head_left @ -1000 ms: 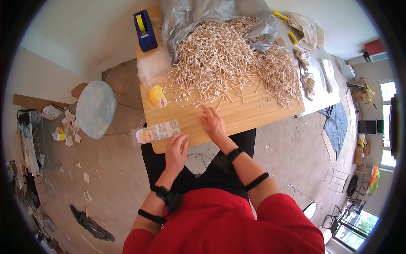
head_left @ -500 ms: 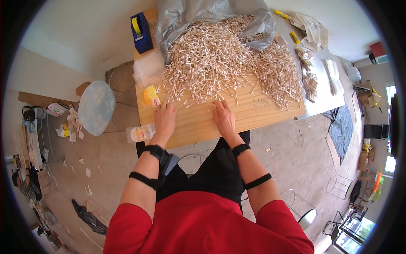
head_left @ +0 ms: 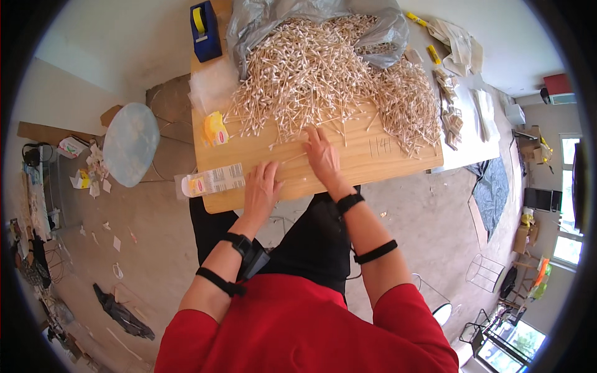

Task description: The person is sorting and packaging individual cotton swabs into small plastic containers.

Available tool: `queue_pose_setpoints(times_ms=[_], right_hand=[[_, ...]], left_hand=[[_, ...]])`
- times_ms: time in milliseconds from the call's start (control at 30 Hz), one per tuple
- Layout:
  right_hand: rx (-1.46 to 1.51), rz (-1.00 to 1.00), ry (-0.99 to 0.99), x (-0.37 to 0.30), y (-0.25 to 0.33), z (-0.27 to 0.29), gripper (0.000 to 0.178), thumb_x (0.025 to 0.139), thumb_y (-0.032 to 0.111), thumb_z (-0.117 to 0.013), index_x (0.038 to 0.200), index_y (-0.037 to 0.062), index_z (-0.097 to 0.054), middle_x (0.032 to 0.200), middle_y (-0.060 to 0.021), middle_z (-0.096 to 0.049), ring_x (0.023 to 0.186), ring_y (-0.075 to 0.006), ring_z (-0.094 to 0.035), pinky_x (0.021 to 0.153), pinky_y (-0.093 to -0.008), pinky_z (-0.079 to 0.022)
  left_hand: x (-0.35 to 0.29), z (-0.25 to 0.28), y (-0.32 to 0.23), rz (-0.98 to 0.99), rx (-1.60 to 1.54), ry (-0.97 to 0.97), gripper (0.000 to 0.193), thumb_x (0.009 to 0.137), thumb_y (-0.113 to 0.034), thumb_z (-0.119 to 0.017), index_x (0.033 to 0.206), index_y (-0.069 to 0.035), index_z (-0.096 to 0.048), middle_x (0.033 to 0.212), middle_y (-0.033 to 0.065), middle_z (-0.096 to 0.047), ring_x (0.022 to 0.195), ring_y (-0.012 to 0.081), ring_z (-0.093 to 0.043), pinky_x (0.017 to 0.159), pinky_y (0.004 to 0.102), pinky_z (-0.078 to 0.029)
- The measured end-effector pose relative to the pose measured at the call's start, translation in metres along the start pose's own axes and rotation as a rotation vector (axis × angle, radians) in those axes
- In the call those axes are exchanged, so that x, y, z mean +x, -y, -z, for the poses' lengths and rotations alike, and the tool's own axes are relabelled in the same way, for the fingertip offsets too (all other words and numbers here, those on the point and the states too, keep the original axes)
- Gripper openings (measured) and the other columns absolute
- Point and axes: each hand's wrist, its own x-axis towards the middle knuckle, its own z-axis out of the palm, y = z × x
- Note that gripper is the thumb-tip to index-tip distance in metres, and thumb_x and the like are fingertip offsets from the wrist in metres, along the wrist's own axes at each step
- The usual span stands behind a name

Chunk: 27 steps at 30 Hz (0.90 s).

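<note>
A large heap of cotton swabs (head_left: pixel 305 74) with white tips and pale sticks covers the far part of the wooden table (head_left: pixel 367 165). My right hand (head_left: pixel 323 158) reaches to the heap's near edge, fingers stretched forward and slightly apart. Nearer to me, my left hand (head_left: pixel 261 189) rests on the tabletop with its fingers extended. A thin loose swab (head_left: pixel 293 158) lies between the two hands. Just left of my left hand, a clear printed packet (head_left: pixel 227 178) with a yellow-and-white label lies across the table's left edge. What is under my fingertips is hidden.
A grey plastic bag (head_left: pixel 273 25) drapes over the heap's back. Along the left stand a blue tape dispenser (head_left: pixel 206 31), clear bags (head_left: pixel 212 84) and yellow cards (head_left: pixel 215 128). A second swab pile (head_left: pixel 407 105) lies right, beside wrapped bundles (head_left: pixel 453 118). A round stool (head_left: pixel 130 144) stands left.
My left hand has moved nearer and to the right, away from the heap's edge. My right hand has shifted slightly left and forward. More of the printed packet now shows on the table.
</note>
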Motion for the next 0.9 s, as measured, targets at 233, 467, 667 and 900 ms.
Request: queue_pose_setpoints(times_ms=[233,467,667,900], right_hand=[[-0.126,0.312,0.211,-0.005,-0.014,-0.003,0.007,0.087,0.013,-0.063,0.086,0.0077,-0.058,0.089,-0.0119,-0.057,0.076,-0.0356,-0.065,0.063,-0.0453,-0.052],[0.009,0.155,0.108,-0.021,-0.005,0.004,0.005,0.088,0.012,-0.063,0.092,0.0093,-0.062,0.093,-0.0111,-0.06,0.077,-0.0334,-0.065,0.065,-0.0431,-0.053],[-0.228,0.248,0.232,0.016,0.008,-0.02,0.008,0.088,0.009,-0.062,0.096,0.0088,-0.06,0.1,-0.0116,-0.059,0.085,-0.0325,-0.064,0.069,-0.0422,-0.053],[0.002,0.122,0.061,-0.012,-0.005,0.012,0.006,0.087,0.011,-0.065,0.091,0.0086,-0.061,0.093,-0.011,-0.061,0.08,-0.0342,-0.063,0.066,-0.0429,-0.051]], left_hand=[[0.01,-0.017,0.006,-0.029,0.093,0.086,0.022,0.079,-0.012,-0.071,0.1,-0.01,-0.064,0.102,0.0046,-0.06,0.102,0.0278,-0.056,0.088,0.0429,-0.043],[-0.025,0.014,0.021,-0.157,0.171,0.065,0.032,0.078,-0.014,-0.071,0.109,-0.013,-0.062,0.112,0.0024,-0.058,0.108,0.0249,-0.053,0.096,0.0433,-0.039],[0.003,-0.012,-0.012,-0.091,0.136,0.061,0.046,0.079,-0.012,-0.07,0.123,-0.011,-0.057,0.125,0.0063,-0.055,0.115,0.0277,-0.051,0.101,0.0459,-0.036],[-0.012,0.002,0.034,-0.165,0.116,0.084,0.031,0.08,-0.01,-0.07,0.111,-0.012,-0.062,0.114,0.003,-0.057,0.112,0.0249,-0.053,0.098,0.0441,-0.038]])
